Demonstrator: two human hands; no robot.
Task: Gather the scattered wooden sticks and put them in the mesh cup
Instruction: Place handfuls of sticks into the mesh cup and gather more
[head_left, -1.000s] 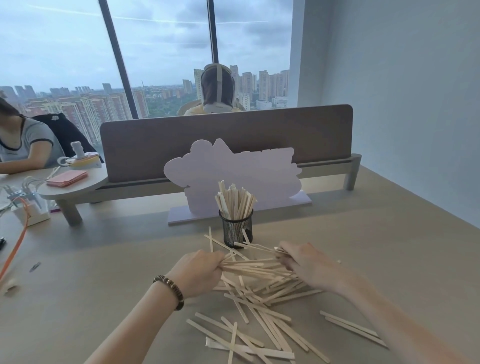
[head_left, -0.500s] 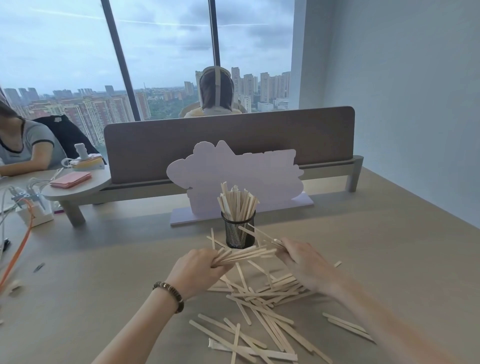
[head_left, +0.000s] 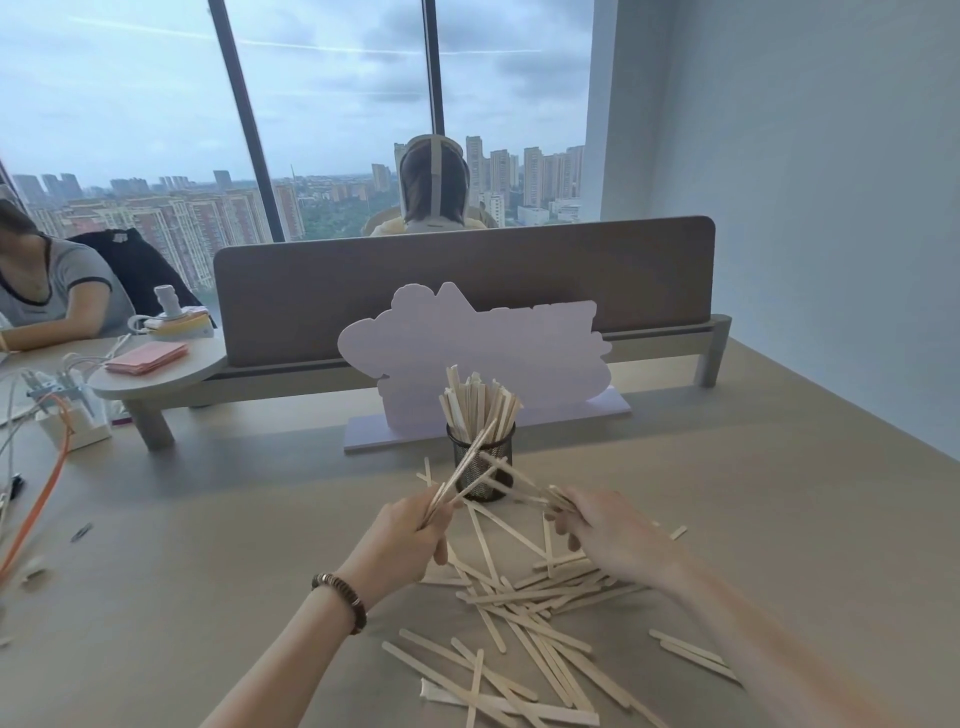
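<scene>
A black mesh cup (head_left: 480, 465) stands on the table, holding several upright wooden sticks (head_left: 478, 402). Just in front of it my left hand (head_left: 402, 540) grips a bundle of sticks (head_left: 460, 475) that tilts up toward the cup. My right hand (head_left: 605, 530) pinches the other ends of a few sticks (head_left: 524, 486) to the right of the cup. A pile of scattered sticks (head_left: 524, 613) lies on the table below both hands, reaching toward the near edge.
A lilac cut-out sign (head_left: 472, 353) on a base stands right behind the cup, with a brown desk divider (head_left: 467, 280) behind that. Two loose sticks (head_left: 691, 652) lie at the right. Cables and a white box (head_left: 72, 415) sit at the far left. Two people sit beyond.
Both hands have lifted off the pile with sticks. The left hand's bundle has swung from lying flat to pointing up toward the cup.
</scene>
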